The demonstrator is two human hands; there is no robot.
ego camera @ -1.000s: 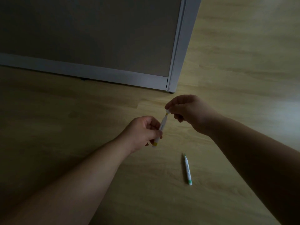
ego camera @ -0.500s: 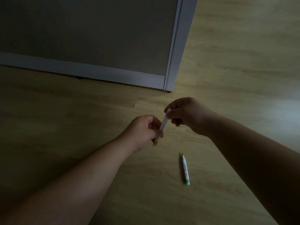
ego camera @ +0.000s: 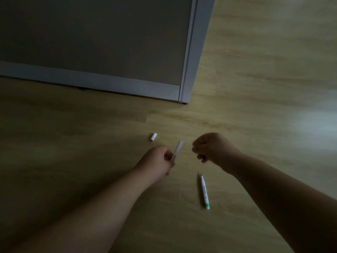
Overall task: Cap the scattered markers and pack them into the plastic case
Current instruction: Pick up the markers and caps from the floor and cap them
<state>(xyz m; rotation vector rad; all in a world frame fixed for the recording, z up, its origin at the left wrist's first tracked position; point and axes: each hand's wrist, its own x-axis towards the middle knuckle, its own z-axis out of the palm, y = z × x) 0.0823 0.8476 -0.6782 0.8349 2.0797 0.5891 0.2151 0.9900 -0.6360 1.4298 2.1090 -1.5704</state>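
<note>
The left hand [ego camera: 160, 159] pinches a marker [ego camera: 176, 152]; the right hand [ego camera: 213, 150] is curled, apparently empty. A loose cap [ego camera: 153, 136] lies beyond the marker: fetch it for the green marker [ego camera: 204, 191].

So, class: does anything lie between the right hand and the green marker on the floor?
Nothing visible does. The right hand hovers above bare floor, and the green marker lies just below it, uncovered.

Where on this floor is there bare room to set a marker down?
Bare floor lies left of the left hand, and right of the right hand. Crowded: between the hands, by the white cap and green marker.
</note>
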